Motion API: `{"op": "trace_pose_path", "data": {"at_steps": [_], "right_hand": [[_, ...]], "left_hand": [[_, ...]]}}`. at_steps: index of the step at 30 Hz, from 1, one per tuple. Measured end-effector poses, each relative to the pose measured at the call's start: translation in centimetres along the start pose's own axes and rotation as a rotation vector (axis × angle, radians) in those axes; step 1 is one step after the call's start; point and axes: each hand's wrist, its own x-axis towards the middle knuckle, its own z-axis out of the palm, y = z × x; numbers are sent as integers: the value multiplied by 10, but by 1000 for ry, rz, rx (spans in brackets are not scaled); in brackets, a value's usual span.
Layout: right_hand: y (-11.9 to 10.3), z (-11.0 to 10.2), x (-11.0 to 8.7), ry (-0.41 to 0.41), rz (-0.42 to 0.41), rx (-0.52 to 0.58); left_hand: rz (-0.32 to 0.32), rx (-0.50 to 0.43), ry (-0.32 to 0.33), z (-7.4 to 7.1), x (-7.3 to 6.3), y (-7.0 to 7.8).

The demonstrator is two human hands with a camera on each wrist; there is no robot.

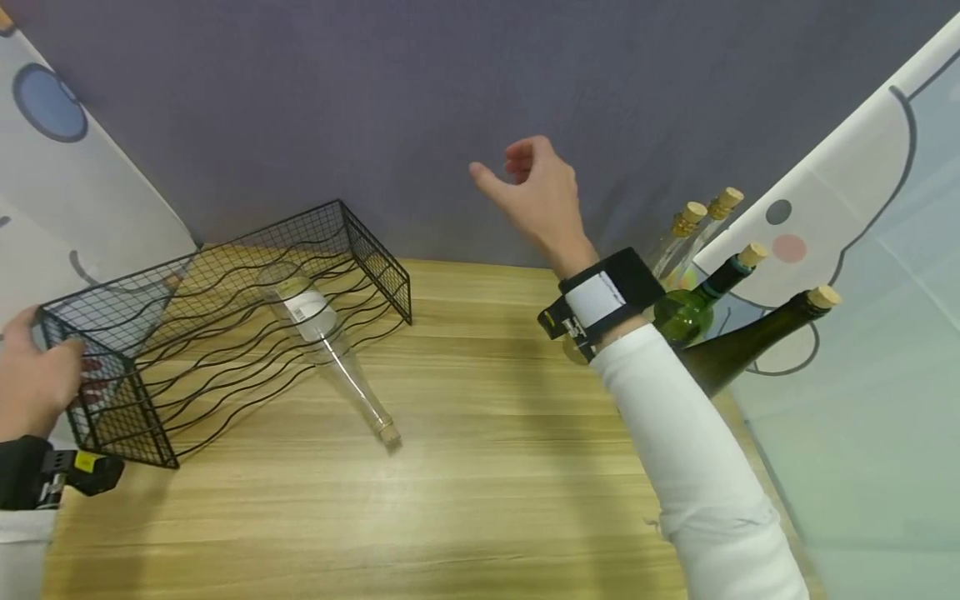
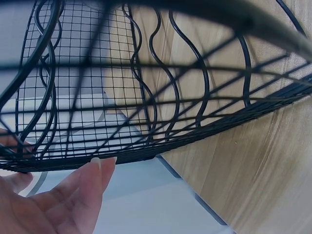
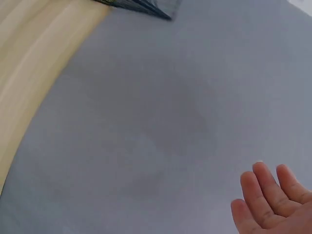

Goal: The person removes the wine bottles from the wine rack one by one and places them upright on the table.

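Observation:
My left hand (image 1: 33,375) grips the left end of a black wire bottle rack (image 1: 382,271), with fingers showing through the mesh. In the left wrist view, the thumb (image 2: 92,185) lies against the rack's edge. A clear glass bottle (image 1: 348,367) with a white label and a cork lies across the wavy wires, its neck sticking out past the rack's front. My right hand (image 1: 542,196) is raised in front of the grey backdrop, thumb apart from loosely bent fingers, holding nothing. The right wrist view shows its fingers (image 3: 265,197) at the lower right, away from any object.
At the right stand several corked bottles: clear ones (image 1: 678,233) at the back, a green one (image 1: 686,315), and a dark green one (image 1: 757,337) partly behind the right sleeve. The wooden table (image 1: 450,508) ends at the grey backdrop (image 1: 375,108). Cartoon-printed panels (image 1: 870,400) flank both sides.

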Motion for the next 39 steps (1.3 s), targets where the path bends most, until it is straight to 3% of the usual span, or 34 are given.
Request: {"op": "trace_pose_path", "data": {"at_steps": [3, 9, 13, 20, 27, 29, 34, 39], "right_hand": [[-4, 19, -5, -21, -46, -9], [-9, 48, -16, 37, -150, 57], [-14, 65, -24, 7, -186, 59], [-18, 97, -38, -184, -182, -17], [-15, 128, -55, -619, -347, -291], [-12, 137, -60, -694, -376, -342], [0, 155, -71, -760, -368, -416], [19, 170, -81, -777, -310, -489]], "left_hand": [[8, -4, 0, 0, 0, -1], [8, 0, 2, 0, -4, 1], [7, 6, 10, -1, -4, 0], [4, 13, 12, 0, -5, 3], [0, 43, 10, -1, -8, 5], [-7, 64, 18, -1, -6, 3], [-14, 52, 31, 3, 6, -11], [19, 9, -5, 6, 10, -18]]}}
